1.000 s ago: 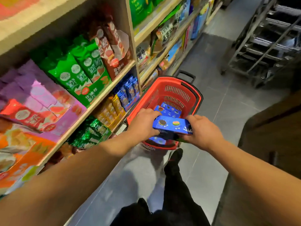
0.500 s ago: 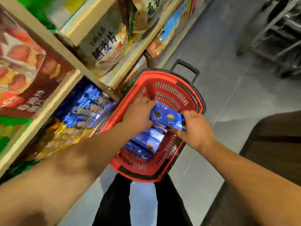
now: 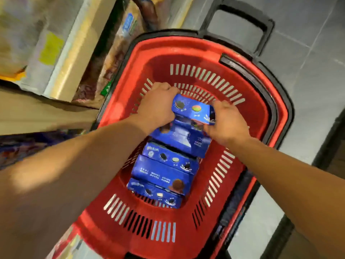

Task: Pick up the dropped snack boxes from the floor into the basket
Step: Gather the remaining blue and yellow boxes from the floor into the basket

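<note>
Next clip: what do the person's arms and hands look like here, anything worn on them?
Both forearms are bare up to the frame edge: no sleeves, gloves or watch in view. The left hand and right hand show no rings or markings that I can make out, though the picture is slightly blurred. Black trousers show only in earlier frames, not now.

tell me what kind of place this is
Most likely a shop aisle, such as a supermarket or convenience store. A red shopping basket with a black pull handle stands on a grey tiled floor, beside shelving stocked with packaged snacks. Both hands hold a blue snack box over the basket.
</note>
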The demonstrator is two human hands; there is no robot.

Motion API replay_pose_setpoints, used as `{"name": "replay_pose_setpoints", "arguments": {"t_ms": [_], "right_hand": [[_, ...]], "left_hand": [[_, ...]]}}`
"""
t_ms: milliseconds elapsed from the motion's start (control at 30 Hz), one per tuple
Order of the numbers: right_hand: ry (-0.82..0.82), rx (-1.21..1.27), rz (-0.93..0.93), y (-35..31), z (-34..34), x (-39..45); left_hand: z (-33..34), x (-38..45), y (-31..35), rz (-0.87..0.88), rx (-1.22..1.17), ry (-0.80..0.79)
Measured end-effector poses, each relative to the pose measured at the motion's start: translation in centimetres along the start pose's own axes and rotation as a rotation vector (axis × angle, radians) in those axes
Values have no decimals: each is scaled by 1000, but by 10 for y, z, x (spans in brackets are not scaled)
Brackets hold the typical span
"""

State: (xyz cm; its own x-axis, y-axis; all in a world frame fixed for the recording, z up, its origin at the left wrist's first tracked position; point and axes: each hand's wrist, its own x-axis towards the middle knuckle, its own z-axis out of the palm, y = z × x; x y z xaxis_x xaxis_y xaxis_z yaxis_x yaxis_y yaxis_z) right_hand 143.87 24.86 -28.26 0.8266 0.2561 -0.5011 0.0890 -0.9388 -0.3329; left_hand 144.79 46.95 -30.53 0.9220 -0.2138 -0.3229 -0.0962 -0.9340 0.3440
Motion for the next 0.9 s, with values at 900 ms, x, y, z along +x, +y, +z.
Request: {"name": "replay_pose_setpoints", "arguments": {"t_ms": [900], "right_hand": [[-229, -2, 137, -8, 49, -6]], "left_hand": [[26, -14, -2, -33, -119, -279]]}}
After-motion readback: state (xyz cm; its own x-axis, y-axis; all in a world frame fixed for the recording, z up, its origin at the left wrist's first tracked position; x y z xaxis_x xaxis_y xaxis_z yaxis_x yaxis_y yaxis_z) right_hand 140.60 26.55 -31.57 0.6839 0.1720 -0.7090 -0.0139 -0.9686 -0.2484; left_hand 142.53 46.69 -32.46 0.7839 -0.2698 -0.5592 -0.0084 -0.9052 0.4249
